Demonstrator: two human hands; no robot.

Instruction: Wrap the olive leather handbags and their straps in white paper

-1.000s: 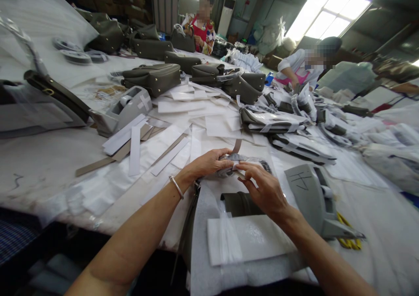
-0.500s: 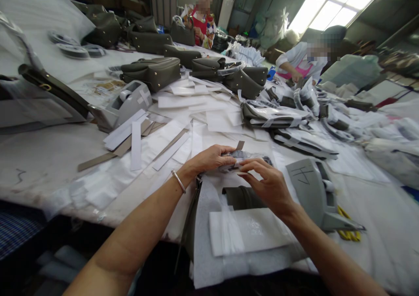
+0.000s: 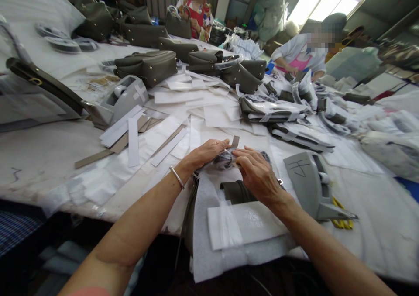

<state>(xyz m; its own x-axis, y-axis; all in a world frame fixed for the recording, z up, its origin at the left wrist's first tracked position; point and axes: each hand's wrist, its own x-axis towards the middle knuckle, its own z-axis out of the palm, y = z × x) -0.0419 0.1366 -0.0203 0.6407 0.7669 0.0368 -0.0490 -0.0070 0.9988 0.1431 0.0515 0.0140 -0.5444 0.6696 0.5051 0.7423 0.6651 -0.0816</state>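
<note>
My left hand [image 3: 211,151] is closed on the near-left end of a dark strap bundle wrapped in clear plastic [image 3: 224,160]. My right hand [image 3: 257,171] has its fingers curled over the same bundle, thumb tucked against the wrap. Between the hands a small brown strip [image 3: 235,141] sticks up. Just below lies a dark olive bag, its rolled flap [image 3: 234,192] showing over a sheet of white padding [image 3: 206,235]. A flat white packet [image 3: 245,226] with a clear plastic band rests on that padding. Fingers hide part of the bundle.
A grey tape dispenser [image 3: 304,178] stands right of my hand, with yellow-handled scissors [image 3: 342,215] beside it. Another dispenser [image 3: 126,97] is at the left, near card strips [image 3: 133,143]. Olive bags [image 3: 147,67] cover the back. Two people work across the table.
My right hand has gone from a pinch with raised fingers to lying over the wrapped bundle. My left hand stays on it. The view has shifted slightly.
</note>
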